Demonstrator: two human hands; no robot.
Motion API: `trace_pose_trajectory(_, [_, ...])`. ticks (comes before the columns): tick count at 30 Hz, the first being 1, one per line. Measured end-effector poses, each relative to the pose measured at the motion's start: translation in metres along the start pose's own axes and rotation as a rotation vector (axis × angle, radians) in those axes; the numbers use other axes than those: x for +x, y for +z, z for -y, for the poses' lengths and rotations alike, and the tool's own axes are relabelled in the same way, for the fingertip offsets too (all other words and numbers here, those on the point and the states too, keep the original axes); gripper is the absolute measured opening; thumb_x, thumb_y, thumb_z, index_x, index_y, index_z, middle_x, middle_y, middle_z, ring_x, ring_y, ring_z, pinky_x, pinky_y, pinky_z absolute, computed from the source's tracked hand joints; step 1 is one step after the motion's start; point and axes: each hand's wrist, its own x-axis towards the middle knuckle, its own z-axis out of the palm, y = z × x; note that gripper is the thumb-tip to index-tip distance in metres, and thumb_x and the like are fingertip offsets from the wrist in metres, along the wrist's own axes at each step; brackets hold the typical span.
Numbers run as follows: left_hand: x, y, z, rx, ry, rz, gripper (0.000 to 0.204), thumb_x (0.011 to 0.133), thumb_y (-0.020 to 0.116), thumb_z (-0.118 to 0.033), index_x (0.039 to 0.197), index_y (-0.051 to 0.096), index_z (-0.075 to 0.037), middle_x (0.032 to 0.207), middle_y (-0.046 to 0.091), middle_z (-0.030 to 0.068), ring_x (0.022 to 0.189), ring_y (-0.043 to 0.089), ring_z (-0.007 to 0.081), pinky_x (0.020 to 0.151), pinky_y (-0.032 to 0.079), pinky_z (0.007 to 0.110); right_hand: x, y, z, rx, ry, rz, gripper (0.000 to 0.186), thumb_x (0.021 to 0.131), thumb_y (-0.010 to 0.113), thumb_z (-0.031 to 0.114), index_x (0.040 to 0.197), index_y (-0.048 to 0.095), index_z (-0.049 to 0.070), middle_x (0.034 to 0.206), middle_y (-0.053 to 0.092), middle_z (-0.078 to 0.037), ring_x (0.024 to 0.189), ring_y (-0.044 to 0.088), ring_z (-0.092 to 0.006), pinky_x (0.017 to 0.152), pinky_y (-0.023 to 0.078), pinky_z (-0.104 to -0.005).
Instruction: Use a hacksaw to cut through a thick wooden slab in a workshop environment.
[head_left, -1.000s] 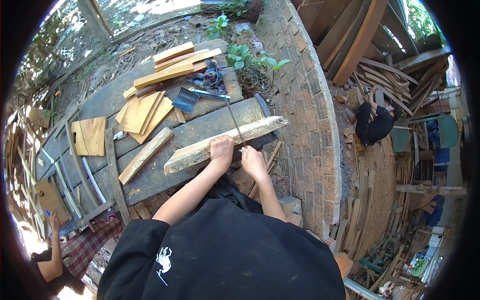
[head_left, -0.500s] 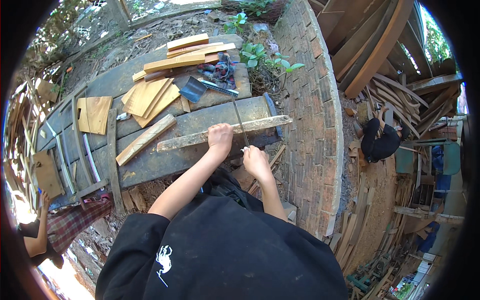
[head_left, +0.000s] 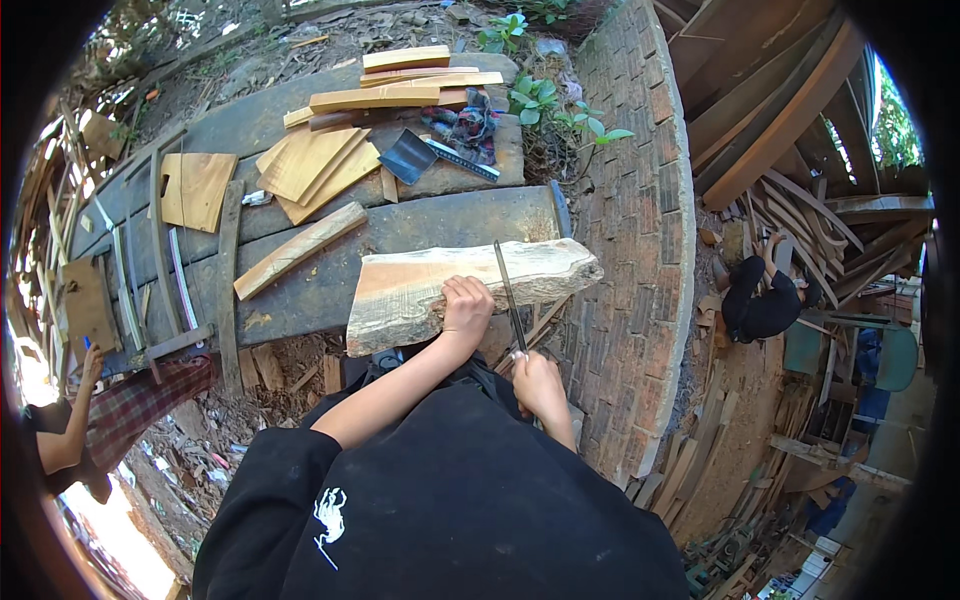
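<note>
Left hand (head_left: 467,308) grips the near edge of a pale, rough-edged wooden slab (head_left: 400,283); right hand (head_left: 539,384), on the slab's near side, is closed round a slim, dark metal file (head_left: 511,303) reaching over the slab's right part.

Slab (head_left: 425,275) pale tan (edge (head_left: 560,284) mottled brown); shirt (head_left: 460,490) black.

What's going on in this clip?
A person steadies a rough-edged board with the left hand at the near side of a dark plank bench. The right hand holds a long, thin dark tool, which crosses the board toward its right end; its exact kind is hard to tell. A narrow wood strip and several cut boards lie on the bench. A co-worker in black crouches at right.
</note>
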Motion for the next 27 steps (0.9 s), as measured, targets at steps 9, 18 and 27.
trace_pose_trajectory(9, [0.009,-0.002,0.003,0.002,-0.003,-0.021,0.016,0.069,0.050,-0.011,0.075,0.055,0.004,0.073,0.057,0.0196,0.070,0.059,0.0271,0.062,0.047,0.034,0.022,0.007,-0.009,-0.102,-0.112,-0.044,0.035,0.089,0.040,0.023,0.078,0.057,-0.006,0.075,0.057,-0.030,0.076,0.055,-0.0462,0.070,0.044,-0.0498])
trace_pose_trajectory(18, [0.015,-0.003,0.008,0.078,-0.008,-0.126,0.008,0.066,0.053,-0.011,0.064,0.052,-0.003,0.064,0.055,0.0121,0.061,0.056,0.0209,0.055,0.044,0.029,-0.005,-0.003,-0.014,-0.038,-0.094,-0.032,0.036,0.089,0.040,0.023,0.077,0.056,-0.007,0.074,0.057,-0.030,0.075,0.055,-0.0466,0.069,0.043,-0.0500])
trace_pose_trajectory(27, [0.018,-0.006,0.009,0.067,0.023,-0.121,0.008,0.065,0.053,-0.011,0.063,0.052,-0.004,0.062,0.054,0.0115,0.059,0.055,0.0200,0.052,0.042,0.028,0.067,0.006,0.005,-0.033,-0.214,-0.087,0.037,0.090,0.039,0.021,0.071,0.053,-0.008,0.061,0.055,-0.026,0.064,0.056,-0.0433,0.064,0.044,-0.0463])
